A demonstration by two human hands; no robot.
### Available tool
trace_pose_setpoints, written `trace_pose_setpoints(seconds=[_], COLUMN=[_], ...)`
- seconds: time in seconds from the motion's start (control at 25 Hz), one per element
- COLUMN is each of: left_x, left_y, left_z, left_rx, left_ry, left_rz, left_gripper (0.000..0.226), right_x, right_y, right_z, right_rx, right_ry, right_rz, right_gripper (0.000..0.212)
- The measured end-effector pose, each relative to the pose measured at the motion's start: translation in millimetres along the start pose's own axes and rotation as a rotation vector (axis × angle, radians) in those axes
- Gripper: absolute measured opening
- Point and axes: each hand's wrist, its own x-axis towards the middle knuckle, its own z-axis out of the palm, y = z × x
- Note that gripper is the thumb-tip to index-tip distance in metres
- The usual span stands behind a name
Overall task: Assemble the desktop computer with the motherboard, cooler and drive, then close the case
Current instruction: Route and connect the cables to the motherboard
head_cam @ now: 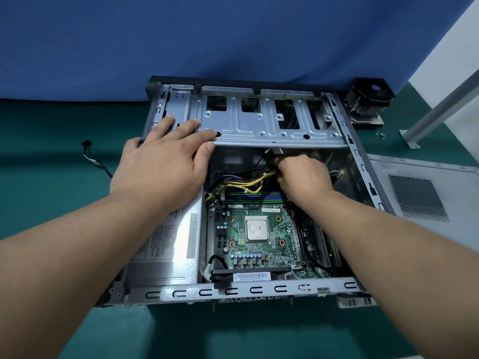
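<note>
Inside the open grey metal computer case [259, 290], the right hand [302, 177] grips yellow cables [248, 183] just beyond the green motherboard [259, 237], while the flat left hand [166, 154] presses the silver drive cage [259, 117].

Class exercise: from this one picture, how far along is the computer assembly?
Done: the motherboard lies in the case. In hand: the right hand works at the yellow cables while the left hand rests on the drive cage. Left: the cooler and side panel lie outside.
</note>
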Motion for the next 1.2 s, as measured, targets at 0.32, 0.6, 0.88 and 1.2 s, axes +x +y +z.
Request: trace_pose_setpoints(seconds=[0.32, 0.6, 0.88, 1.2], left_x=[0.0, -0.2, 0.0, 0.0], left_y=[-0.8, -1.0, -0.7, -0.6], left_z=[1.5, 1.4, 1.4, 2.6], left_rx=[-0.008, -0.004, -0.005, 0.011], left_ry=[0.016, 0.008, -0.004, 0.008], left_rz=[0.001, -0.005, -0.007, -0.004], left_gripper=[0.049, 0.05, 0.049, 0.05], right_x=[0.9, 1.3, 2.2, 1.8], right_y=[5.9, 5.9, 6.8, 6.1], right_z=[5.8, 10.3, 10.8, 9.9], right_rx=[0.028, 0.033, 0.006, -0.023], right_ry=[-0.005, 0.035, 0.046, 0.058], right_rz=[-0.015, -0.032, -0.041, -0.052], right_gripper=[0.034, 0.034, 0.033, 0.032])
